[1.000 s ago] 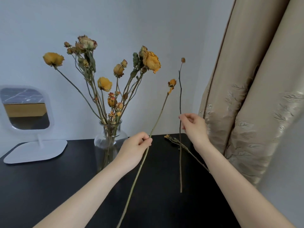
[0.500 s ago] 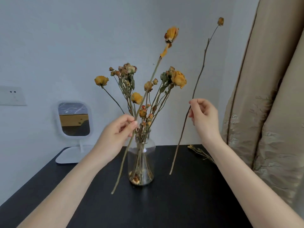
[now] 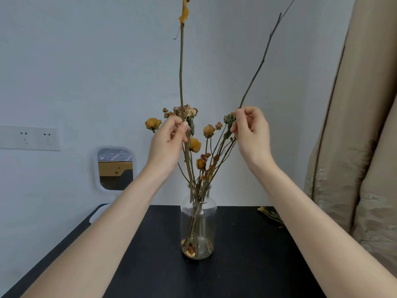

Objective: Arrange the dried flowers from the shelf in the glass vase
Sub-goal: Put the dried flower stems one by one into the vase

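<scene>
A clear glass vase (image 3: pixel 198 222) stands in the middle of the black table (image 3: pixel 247 265), filled with several dried yellow and orange flowers (image 3: pixel 200 145). My left hand (image 3: pixel 166 143) pinches a long greenish stem (image 3: pixel 181 72) held upright over the vase; its yellow bloom runs off the top edge, and its lower end reaches down into the vase neck. My right hand (image 3: pixel 251 132) pinches a thin dark stem (image 3: pixel 261 61) that leans up to the right, its head out of frame. Both hands hover above the vase, one at each side of the bouquet.
A small white-framed mirror (image 3: pixel 115 168) stands at the back left of the table. A wall socket plate (image 3: pixel 30 137) is on the left wall. Beige curtains (image 3: pixel 361 147) hang at the right. A dried sprig (image 3: pixel 270 215) lies on the table behind my right forearm.
Both hands rose and came together over the vase. The left stem turned upright with its lower end now in the vase neck. The right stem lifted higher.
</scene>
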{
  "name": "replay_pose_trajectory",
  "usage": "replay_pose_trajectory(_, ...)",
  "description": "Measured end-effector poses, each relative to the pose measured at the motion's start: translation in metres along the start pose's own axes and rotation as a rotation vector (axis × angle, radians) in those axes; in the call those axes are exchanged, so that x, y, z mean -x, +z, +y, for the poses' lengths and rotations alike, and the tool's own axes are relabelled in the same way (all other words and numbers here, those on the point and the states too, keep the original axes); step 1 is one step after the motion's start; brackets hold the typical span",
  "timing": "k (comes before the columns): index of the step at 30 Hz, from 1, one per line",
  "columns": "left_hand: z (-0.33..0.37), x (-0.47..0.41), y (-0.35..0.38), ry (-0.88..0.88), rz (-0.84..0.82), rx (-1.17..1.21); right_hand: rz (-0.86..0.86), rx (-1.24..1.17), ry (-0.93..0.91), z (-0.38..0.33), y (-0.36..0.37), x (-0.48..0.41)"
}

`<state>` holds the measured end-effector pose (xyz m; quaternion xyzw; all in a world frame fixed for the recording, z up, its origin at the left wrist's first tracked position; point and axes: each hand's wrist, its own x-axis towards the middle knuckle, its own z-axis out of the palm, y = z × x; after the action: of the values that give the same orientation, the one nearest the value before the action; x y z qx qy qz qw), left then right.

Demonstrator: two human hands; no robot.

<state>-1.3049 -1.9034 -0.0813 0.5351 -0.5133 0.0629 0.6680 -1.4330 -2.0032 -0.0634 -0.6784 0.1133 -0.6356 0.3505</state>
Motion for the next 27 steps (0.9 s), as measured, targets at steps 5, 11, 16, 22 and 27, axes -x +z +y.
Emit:
replay_pose_trajectory(5, 0.012, -0.012, -0.004, 0.059, 0.064, 0.035, -0.01, 0.03, -0.014, 0.007, -0.001, 0.003)
replay_pose_trajectory(11, 0.025, -0.024, 0.0, 0.113, 0.096, 0.069, -0.016, 0.038, 0.002, 0.013, -0.003, 0.005)
replay_pose_trajectory(16, 0.011, -0.022, 0.008, 0.09, 0.065, 0.0, -0.022, 0.035, 0.006, 0.015, -0.002, 0.005)
replay_pose_trajectory(22, -0.015, -0.011, 0.011, 0.032, 0.03, -0.152, -0.028, 0.048, 0.004, 0.022, -0.003, 0.007)
replay_pose_trajectory(27, -0.027, -0.001, 0.015, 0.022, -0.03, -0.328, -0.036, 0.051, 0.004, 0.028, -0.001, 0.01)
